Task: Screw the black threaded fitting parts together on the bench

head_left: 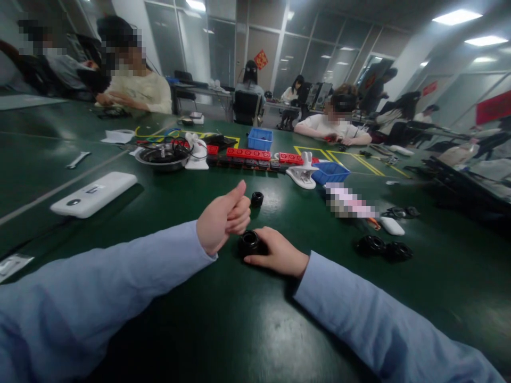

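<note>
My right hand [277, 252] is wrapped round a black cylindrical part [249, 242] that stands on the green table. A round opening faces up at its top; the fingers hide its right side. Just above and to the left, my left hand [225, 218] makes a fist with the thumb pointing up. No object shows in it, and it seems to touch nothing. Beyond both hands sits a smaller black ring-shaped part [257, 199] on the table [255, 330].
More black round parts [373, 244] lie at the right, near a white case [392, 226]. A white power bank [96, 194] and a wrench [78, 160] are at left. Farther back stand a metal bowl [159, 162], red power strips [247, 154] and blue bins [260, 138]. People sit across the table.
</note>
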Demonstrator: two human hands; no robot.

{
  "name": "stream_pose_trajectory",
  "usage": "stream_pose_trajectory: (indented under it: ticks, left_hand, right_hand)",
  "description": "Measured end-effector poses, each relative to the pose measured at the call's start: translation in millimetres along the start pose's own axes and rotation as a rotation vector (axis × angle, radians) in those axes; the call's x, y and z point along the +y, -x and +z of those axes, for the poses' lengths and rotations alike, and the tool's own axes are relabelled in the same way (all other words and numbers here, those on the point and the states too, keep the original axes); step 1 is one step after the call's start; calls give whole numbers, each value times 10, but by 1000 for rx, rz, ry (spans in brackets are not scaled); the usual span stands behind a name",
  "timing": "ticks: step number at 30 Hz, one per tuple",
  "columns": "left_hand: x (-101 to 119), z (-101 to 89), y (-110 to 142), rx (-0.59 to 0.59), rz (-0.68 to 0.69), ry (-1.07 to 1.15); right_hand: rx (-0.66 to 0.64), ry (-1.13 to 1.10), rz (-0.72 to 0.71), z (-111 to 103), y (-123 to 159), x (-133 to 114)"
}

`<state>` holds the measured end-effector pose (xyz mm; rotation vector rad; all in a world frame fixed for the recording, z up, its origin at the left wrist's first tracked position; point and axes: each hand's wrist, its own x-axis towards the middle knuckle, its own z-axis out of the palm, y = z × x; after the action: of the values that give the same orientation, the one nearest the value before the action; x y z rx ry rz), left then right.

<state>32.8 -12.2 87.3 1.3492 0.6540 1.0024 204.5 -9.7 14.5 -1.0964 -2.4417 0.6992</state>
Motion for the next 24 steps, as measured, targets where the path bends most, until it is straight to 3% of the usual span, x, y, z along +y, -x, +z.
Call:
stream_pose_trajectory:
  ticks: [1, 2, 4, 7, 10, 17, 24]
  left_hand:
    - [-31, -114, -51, 43, 158, -217]
    - [-51, -221, -95, 12, 256, -451]
    - [-57, -402, -169, -198, 371, -769]
    - [-29, -569, -259, -566, 339, -1000]
    - [-32, -620, -326, -716, 289, -1098]
    - [-133, -572, -401, -772, 253, -1153]
    - [-74, -434, -332, -625, 130, -1307]
  right_hand:
    - [-2, 4, -7, -3, -1, 2]
    - [-3, 8, -12, -5, -3, 3]
    - [-3, 11, -7, -10, -8, 1]
    - [-6, 8, -3, -9, -16, 6]
    - [-9, 12, -13, 1, -20, 29]
    - [-10, 15, -23, 8, -20, 42]
    - [4, -3, 6, 8, -27, 22]
